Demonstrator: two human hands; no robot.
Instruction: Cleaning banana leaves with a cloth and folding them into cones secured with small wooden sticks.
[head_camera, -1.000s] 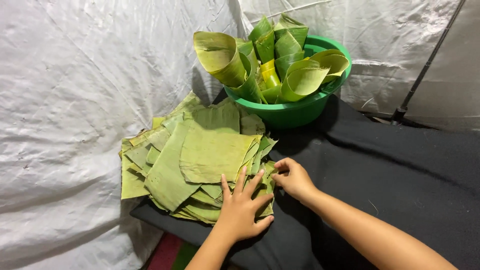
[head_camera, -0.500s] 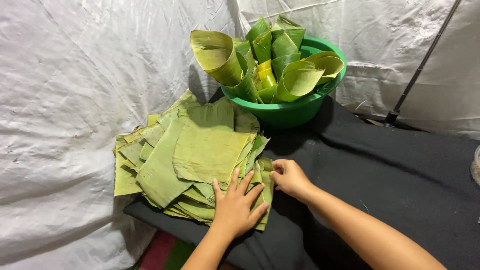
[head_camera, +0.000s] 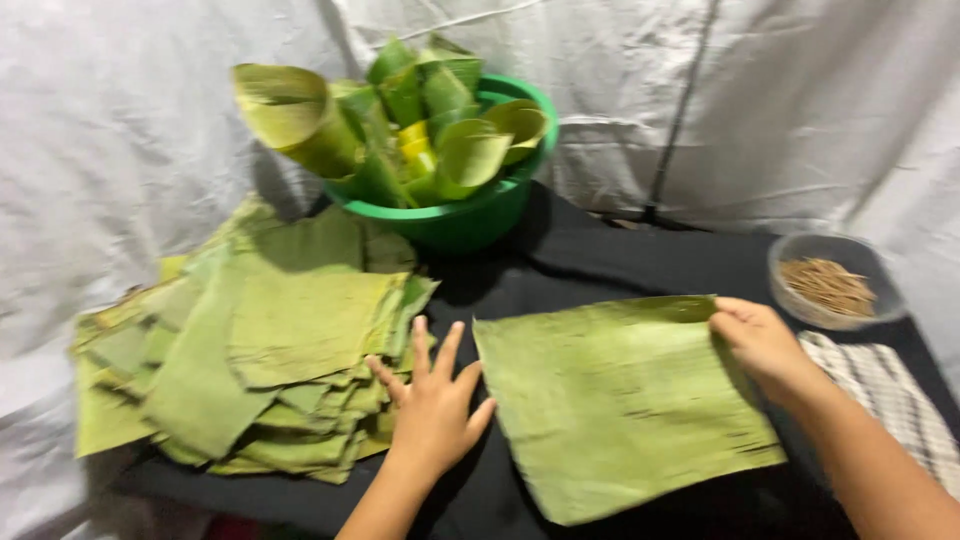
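**Two hands, one banana leaf sheet pulled out flat**

Closest in, the left hand (head_camera: 432, 415) sits with fingers spread wide and loose, palm down at the near edge of the leaf stack (head_camera: 255, 350), not gripping anything. Right next to it lies a single leaf sheet (head_camera: 620, 400), flat on the black cloth (head_camera: 620, 265). The right hand (head_camera: 765, 345) pinches that sheet's far right corner, fingers curled onto the edge. Just right of that wrist there's a checked cloth (head_camera: 880, 390). Bit further back, a small bowl (head_camera: 830, 285) with brownish sticks in it. Furthest away, a green basin (head_camera: 470, 215) stuffed with rolled leaf cones (head_camera: 420, 130), against a white tarp (head_camera: 800, 110).
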